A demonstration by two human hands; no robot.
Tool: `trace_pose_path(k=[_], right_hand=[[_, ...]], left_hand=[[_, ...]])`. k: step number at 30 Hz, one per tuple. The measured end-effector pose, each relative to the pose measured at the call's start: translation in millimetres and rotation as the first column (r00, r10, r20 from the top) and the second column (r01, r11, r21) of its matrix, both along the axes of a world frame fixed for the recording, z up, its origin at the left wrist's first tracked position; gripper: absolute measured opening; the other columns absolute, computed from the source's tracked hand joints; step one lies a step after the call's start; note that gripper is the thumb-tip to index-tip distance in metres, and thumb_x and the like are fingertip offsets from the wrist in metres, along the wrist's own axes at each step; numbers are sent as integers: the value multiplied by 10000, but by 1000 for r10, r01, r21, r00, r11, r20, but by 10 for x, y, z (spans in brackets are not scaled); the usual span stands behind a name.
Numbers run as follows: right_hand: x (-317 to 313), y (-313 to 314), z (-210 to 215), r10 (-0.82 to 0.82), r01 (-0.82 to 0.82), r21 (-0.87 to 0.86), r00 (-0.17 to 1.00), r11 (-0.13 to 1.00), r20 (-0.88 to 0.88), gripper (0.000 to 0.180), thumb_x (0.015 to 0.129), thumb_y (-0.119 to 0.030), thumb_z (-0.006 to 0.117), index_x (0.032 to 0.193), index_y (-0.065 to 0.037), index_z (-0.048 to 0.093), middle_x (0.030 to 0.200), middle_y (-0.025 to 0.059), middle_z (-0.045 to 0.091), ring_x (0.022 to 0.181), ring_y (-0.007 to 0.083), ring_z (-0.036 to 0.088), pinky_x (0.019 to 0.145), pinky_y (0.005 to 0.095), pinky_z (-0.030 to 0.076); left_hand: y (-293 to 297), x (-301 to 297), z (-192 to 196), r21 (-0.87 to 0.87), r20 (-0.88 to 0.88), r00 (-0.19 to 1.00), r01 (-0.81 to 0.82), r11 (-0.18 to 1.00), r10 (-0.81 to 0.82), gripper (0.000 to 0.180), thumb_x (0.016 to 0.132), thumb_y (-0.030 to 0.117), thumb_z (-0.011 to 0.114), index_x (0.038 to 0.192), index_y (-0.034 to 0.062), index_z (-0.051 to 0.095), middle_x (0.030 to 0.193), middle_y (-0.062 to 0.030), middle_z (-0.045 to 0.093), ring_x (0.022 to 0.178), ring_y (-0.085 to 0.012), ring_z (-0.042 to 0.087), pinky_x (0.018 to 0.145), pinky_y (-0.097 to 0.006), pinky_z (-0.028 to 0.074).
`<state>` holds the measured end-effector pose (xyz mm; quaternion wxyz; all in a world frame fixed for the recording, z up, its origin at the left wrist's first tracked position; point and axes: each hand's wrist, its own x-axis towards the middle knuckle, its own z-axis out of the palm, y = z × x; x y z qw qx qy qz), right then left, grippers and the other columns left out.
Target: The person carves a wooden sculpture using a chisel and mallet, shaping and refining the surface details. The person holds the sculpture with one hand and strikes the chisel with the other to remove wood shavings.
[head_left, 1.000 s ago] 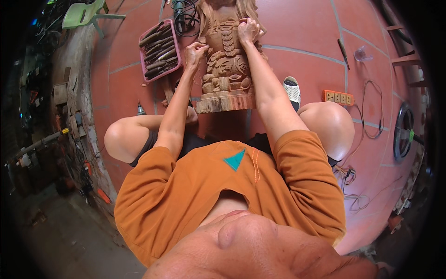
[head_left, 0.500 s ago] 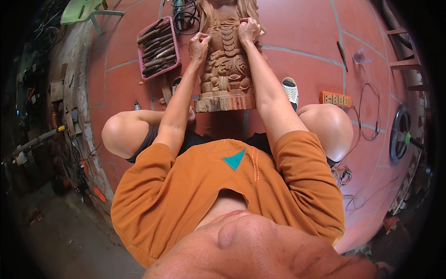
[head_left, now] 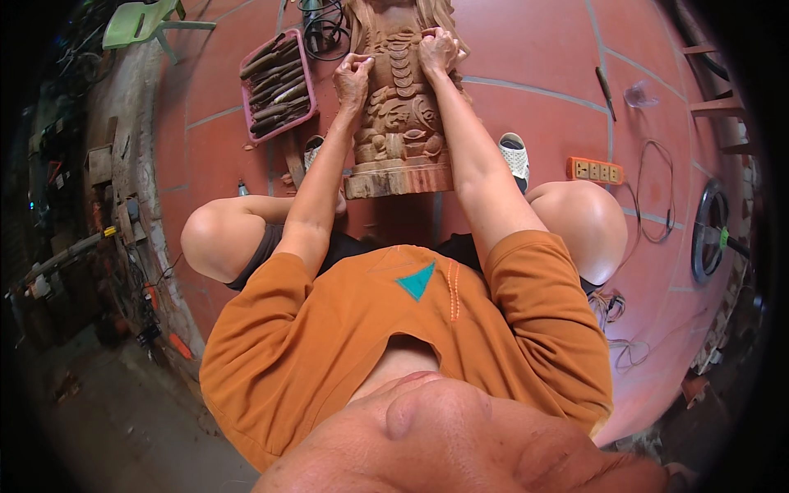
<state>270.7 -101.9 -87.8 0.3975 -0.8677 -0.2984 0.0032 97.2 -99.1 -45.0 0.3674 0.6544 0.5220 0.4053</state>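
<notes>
A seated person's left hand [head_left: 353,72] and right hand [head_left: 437,49], both curled tight, press the tall brown carved wooden statue [head_left: 400,123] standing upright between their knees on the red floor [head_left: 534,57].

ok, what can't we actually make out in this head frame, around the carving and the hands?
Head view only:
- Top of the wooden carving: cut off by the upper edge.
- Anything in the left hand or right hand: curled fingers hide it, so the grip can't be judged.
- Tools in the pink tray: too small to tell apart.
- Workbench clutter at far left: dark and bent by the fisheye rim.
</notes>
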Motion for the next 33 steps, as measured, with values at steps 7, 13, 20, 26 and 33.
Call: trace_pose_path(k=[7, 13, 20, 26, 33], right_hand=[[34, -3, 21, 22, -22, 7, 998, 1000, -58, 160, 791, -189, 560, 819, -253, 704, 951, 2, 659, 984, 223, 568, 902, 453, 330], [33, -15, -31, 10, -9, 22, 1000, 1000, -29, 174, 794, -187, 544, 829, -241, 705, 955, 10, 665, 1002, 237, 566, 904, 452, 331], [16, -28, 39, -3, 3, -14, 1000, 1000, 8, 163, 789, -188, 550, 805, -243, 703, 954, 7, 666, 984, 226, 576, 887, 454, 342], [30, -16, 22, 2, -2, 0, 1000, 1000, -12, 155, 782, -194, 562, 806, -255, 702, 934, 12, 663, 963, 225, 578, 867, 455, 353], [26, -39, 33, 22, -21, 12, 999, 1000, -45, 162, 778, -190, 563, 814, -253, 707, 942, 20, 667, 970, 238, 577, 882, 455, 351]], left_hand=[[73, -360, -260, -65, -308, 949, 50, 997, -68, 139, 815, 157, 676, 883, 37, 689, 625, 2, 610, 532, -55, 518, 486, -236, 409], [106, -210, -152, -87, -27, 998, 48, 995, -51, 143, 840, 154, 662, 886, 20, 678, 638, 9, 595, 533, -41, 491, 471, -206, 383], [52, -79, -86, -32, -44, 999, -11, 999, 9, 145, 770, 170, 693, 850, 50, 707, 646, -48, 658, 584, -97, 580, 564, -286, 466], [82, -338, -140, -96, -313, 940, 114, 989, -138, 145, 803, 158, 688, 844, 20, 706, 637, -12, 629, 550, -73, 539, 512, -239, 423], [182, -293, -106, -234, 164, 983, 124, 964, -87, 201, 835, 82, 653, 1023, 11, 671, 727, 3, 624, 562, -42, 512, 496, -174, 388]])
